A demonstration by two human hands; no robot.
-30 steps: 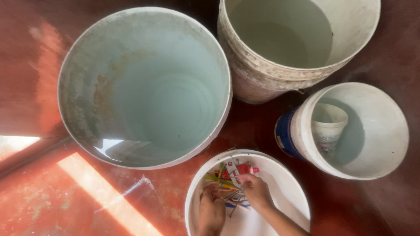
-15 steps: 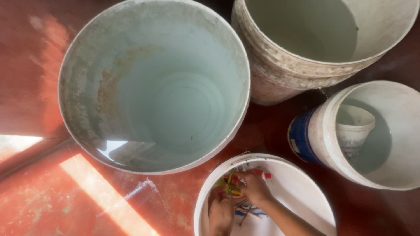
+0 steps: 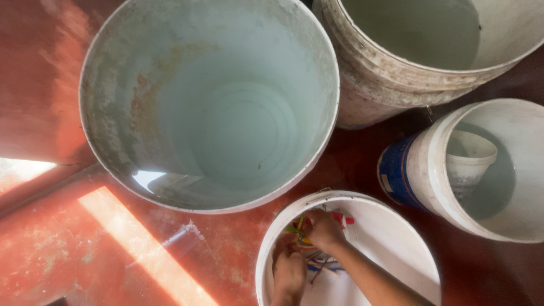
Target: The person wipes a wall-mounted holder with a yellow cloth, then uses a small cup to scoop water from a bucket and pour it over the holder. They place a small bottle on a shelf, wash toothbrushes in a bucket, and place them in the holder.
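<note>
Location: small white bucket [image 3: 396, 226], just below the large water tub [image 3: 209, 107].
Right hand [image 3: 324, 231]: fingers closed on coloured items [image 3: 303, 229] by the near rim.
Left hand [image 3: 290, 273]: beside them; grip cannot be told.
Advice: keep items low inside the bucket.

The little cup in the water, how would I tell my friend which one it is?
Find the huge pale bucket in the middle, then look right to the white bucket with a blue label on its side. The little cup sits inside it, in the water. It is the only thing sitting inside another bucket.
</note>
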